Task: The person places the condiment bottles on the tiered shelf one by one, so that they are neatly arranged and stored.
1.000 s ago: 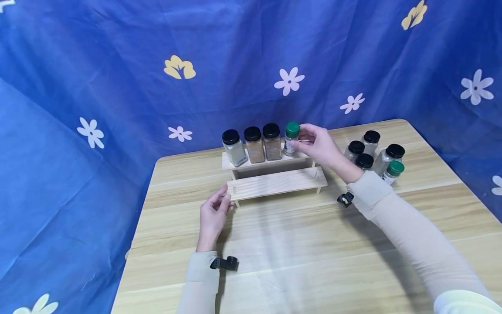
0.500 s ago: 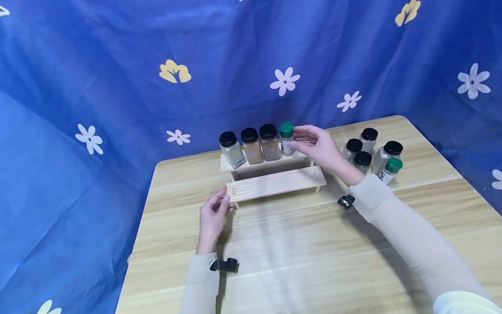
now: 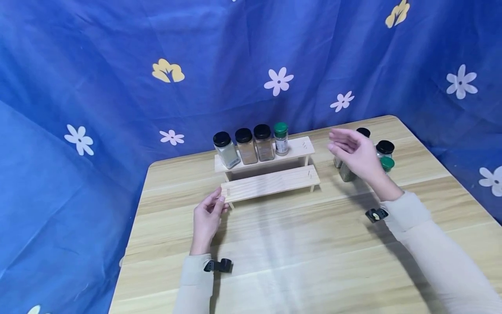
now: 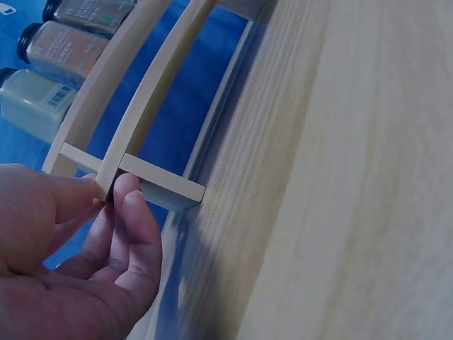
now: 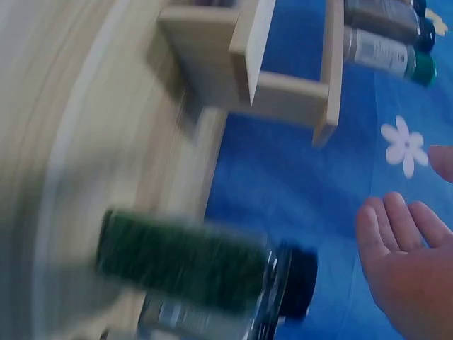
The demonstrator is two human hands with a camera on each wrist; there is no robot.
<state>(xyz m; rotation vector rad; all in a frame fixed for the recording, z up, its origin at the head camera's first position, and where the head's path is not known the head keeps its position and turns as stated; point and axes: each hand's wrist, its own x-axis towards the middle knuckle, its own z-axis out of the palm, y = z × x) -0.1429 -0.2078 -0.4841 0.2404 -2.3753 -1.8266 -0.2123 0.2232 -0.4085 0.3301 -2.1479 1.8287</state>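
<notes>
My left hand [image 3: 206, 218] pinches the left end of the lower shelf of a two-step wooden rack [image 3: 270, 183], thumb on one face and fingers beneath, as the left wrist view shows. On the upper step stand three black-capped spice jars [image 3: 246, 148] and, to their right, a green-capped spice jar [image 3: 281, 141]. My right hand [image 3: 362, 155] is in the air right of the rack, fingers loosely bent, holding nothing. It partly covers a group of jars; below it in the right wrist view is a blurred jar of green flakes [image 5: 184, 262] with a black cap.
Behind the right hand, a black-capped jar [image 3: 385, 148] and a second green-capped jar [image 3: 387, 164] stand on the wooden table [image 3: 282, 253]. A blue flowered cloth [image 3: 219, 52] hangs behind the table and along its sides.
My right hand has let go of the green-capped jar on the upper step and moved right, over the jar group. My left hand keeps its hold on the rack.
</notes>
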